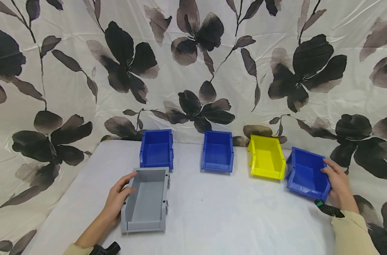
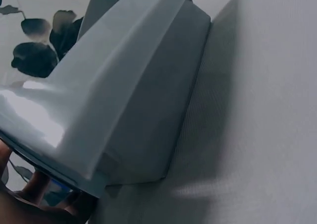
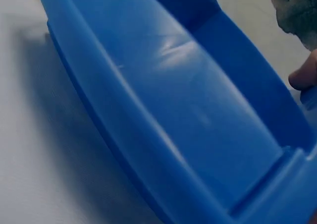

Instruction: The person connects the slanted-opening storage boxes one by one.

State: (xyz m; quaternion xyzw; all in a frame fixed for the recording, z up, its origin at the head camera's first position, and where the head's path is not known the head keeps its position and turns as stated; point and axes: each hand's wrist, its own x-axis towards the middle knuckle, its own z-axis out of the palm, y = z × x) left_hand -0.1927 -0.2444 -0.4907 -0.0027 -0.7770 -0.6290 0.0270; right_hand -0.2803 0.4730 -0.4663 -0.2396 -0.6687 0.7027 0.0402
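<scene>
A long grey plastic storage bin (image 1: 149,198) stands at the left front of the table. My left hand (image 1: 115,200) grips its left side wall, thumb and fingertips at the rim. In the left wrist view the fingers (image 2: 35,187) curl by the edge of the grey bin (image 2: 153,100). At the far right, a blue bin (image 1: 309,175) sits turned at an angle. My right hand (image 1: 340,182) holds it by its right wall, with the thumb over the rim. The right wrist view shows the blue bin (image 3: 163,85) close up, with a fingertip (image 3: 304,74) at its side.
A yellow bin (image 1: 268,157) stands right beside the held blue one. Two more blue bins, one at the middle (image 1: 217,150) and one at the left (image 1: 156,148), line the back of the white table (image 1: 231,216). Behind them hangs a floral cloth (image 1: 238,88).
</scene>
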